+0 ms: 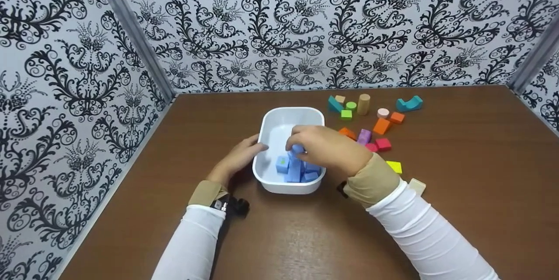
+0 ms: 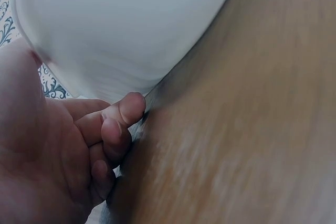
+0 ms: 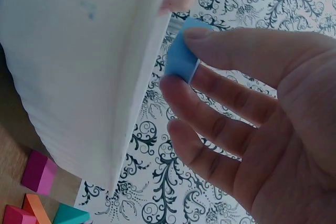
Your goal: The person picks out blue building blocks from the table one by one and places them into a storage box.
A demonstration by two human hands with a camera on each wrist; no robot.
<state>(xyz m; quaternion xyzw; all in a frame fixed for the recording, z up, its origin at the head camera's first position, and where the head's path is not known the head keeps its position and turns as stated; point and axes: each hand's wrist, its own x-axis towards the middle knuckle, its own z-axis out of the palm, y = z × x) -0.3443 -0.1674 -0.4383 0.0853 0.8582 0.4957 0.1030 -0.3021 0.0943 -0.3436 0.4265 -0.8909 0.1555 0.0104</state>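
A white plastic tub [image 1: 290, 189] stands on the brown table with several light blue blocks [image 1: 294, 171] gathered in its near right part. My left hand [image 1: 238, 158] holds the tub's left side, thumb over the rim and the other fingers outside against the wall [image 2: 126, 30]. Above the tub's interior, my right hand [image 1: 332, 148] pinches a blue block [image 3: 181, 56] between thumb and fingertips. In the head view the fingers partly hide this block.
Right of the tub lie loose coloured blocks, among them an orange block [image 1: 381, 126], a red block [image 1: 383, 144], a purple block [image 1: 364, 136], a yellow block [image 1: 394, 167] and a teal arch [image 1: 409, 104]. A wooden cylinder [image 1: 364, 104] stands upright. Patterned wall panels [image 1: 279, 31] border the table.
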